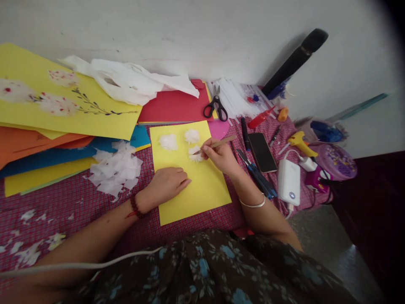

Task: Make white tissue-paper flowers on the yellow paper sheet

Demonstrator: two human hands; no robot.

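Note:
A yellow sheet of paper (190, 196) lies in front of me, with three fluffy white tissue tufts on its upper part. One tuft (168, 142) is at the left and another tuft (192, 135) at the top. My right hand (220, 156) pinches a wooden-handled paintbrush (223, 141), whose tip touches the third tuft (195, 153). Flat on the sheet's left side rests my left hand (167, 185), its fingers stretched out and holding nothing. Beside it is a pile of torn white tissue pieces (117, 166).
A yellow sheet with tissue flowers and a painted stem (107, 124) lies at the left over coloured papers. Black-handled scissors (215, 105) lie on red paper. To the right are a phone (262, 152), a white power bank (289, 181) and a yellow glue gun (299, 142).

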